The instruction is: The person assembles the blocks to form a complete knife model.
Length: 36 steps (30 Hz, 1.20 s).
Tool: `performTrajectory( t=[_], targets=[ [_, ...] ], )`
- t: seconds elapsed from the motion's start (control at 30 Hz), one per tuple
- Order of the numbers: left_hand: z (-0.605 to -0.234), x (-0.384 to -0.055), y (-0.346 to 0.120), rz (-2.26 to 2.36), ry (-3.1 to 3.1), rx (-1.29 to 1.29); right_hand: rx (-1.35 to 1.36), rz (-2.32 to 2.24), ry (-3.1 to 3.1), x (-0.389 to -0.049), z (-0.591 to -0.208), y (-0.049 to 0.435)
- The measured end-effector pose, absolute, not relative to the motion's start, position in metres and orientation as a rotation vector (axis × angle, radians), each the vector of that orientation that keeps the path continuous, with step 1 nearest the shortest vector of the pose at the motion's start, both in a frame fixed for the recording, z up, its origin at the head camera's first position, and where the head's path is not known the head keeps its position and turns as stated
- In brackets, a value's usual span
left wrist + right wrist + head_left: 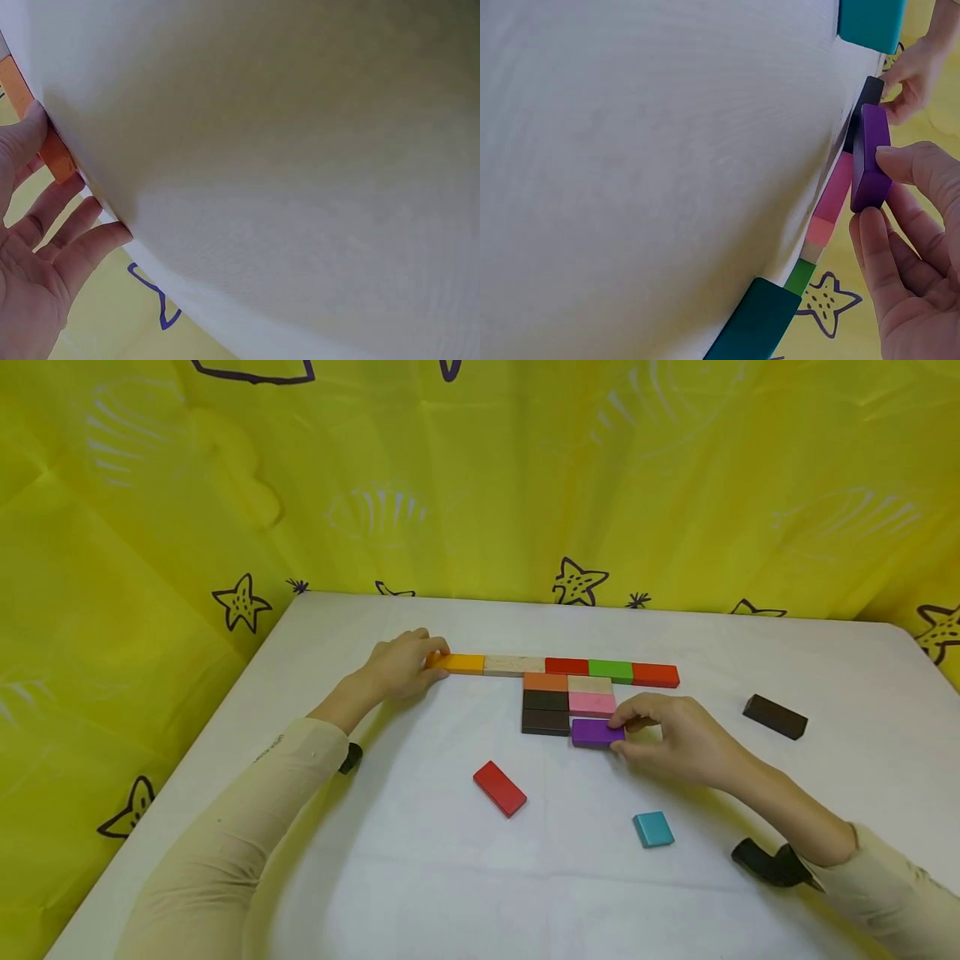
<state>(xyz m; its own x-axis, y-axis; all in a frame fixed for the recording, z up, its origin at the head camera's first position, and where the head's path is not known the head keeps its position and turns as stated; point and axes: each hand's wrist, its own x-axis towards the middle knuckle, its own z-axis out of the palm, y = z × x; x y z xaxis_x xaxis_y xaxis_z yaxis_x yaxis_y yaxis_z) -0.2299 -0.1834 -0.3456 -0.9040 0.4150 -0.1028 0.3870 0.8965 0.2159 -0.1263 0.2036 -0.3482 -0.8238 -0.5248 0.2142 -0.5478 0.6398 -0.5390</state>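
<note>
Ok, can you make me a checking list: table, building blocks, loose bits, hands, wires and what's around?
Surface: white table, faint crease.
Job's things: block row along the far side of a flat block group; purple block at the group's near right corner.
Clutter: lone red block, teal block, dark brown block.
Hands: left hand pinches yellow-orange end block; right hand pinches purple block.
Cables: nothing seen.
Surroundings: yellow sheet, starfish drawings.

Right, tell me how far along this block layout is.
Looks done: the long top row and most of the two columns beneath. In hand: the right hand holds the purple block below the pink block; the left hand grips the row's yellow-orange block. Probably left: loose red block, teal block and dark block.
</note>
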Motion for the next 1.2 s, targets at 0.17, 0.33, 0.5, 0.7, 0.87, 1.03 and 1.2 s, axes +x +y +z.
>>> performTrajectory(
  t=[0.17, 0.33, 0.5, 0.7, 0.87, 1.03, 1.2],
  targets=[
    [-0.3450, -0.2303, -0.1830, 0.293, 2.915, 0.625, 0.881, 0.935, -2.854, -0.1299, -0.3479, 0.2034],
    [-0.3451, -0.2304, -0.1823, 0.295, 2.916, 0.628, 0.838, 0.918, -2.894, -0.1321, -0.3480, 0.2029],
    [-0.3451, -0.2302, -0.1822, 0.289, 2.918, 0.631, 0.802, 0.916, -2.898, -0.1328, -0.3470, 0.2018],
    [-0.3461, -0.2308, -0.1827, 0.282, 2.922, 0.636, 0.788, 0.919, -2.899, -0.1340, -0.3461, 0.2006],
    [-0.3474, -0.2317, -0.1833, 0.285, 2.927, 0.635, 0.796, 0.897, -2.901, -0.1353, -0.3467, 0.2003],
    [-0.3477, -0.2312, -0.1835, 0.296, 2.926, 0.631, 0.781, 0.905, -2.917, -0.1356, -0.3472, 0.1999],
    [-0.3483, -0.2313, -0.1844, 0.297, 2.930, 0.633, 0.774, 0.922, -2.920, -0.1368, -0.3476, 0.1981]
  ],
)
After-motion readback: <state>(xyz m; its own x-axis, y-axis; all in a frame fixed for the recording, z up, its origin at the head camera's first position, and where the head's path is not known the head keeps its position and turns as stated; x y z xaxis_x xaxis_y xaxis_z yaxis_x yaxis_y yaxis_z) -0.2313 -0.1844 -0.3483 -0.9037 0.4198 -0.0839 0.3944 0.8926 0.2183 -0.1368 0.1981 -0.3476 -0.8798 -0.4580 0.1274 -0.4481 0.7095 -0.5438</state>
